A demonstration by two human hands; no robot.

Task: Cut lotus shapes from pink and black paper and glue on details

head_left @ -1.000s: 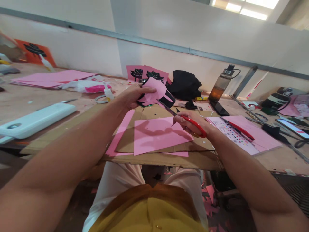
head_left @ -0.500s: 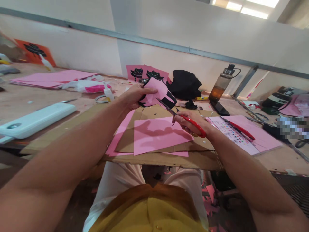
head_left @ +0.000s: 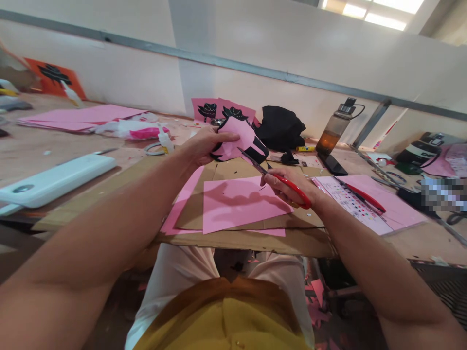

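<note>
My left hand pinches a pink paper cut-out backed with black material, thumb on the pink face, held up above the table. My right hand is wrapped round red-handled scissors. The scissor blades point up and left and reach the lower right edge of the cut-out. Below both hands a pink sheet lies on brown cardboard, with more pink paper partly under the cardboard.
Behind the hands are a black cloth or bag and pink cards with black shapes. A bottle, a phone and a red-handled tool lie right. At left are a white device and a glue bottle.
Hardly anything differs. The whole view has shifted very slightly, while both hands keep their hold on the cut-out and the scissors.
</note>
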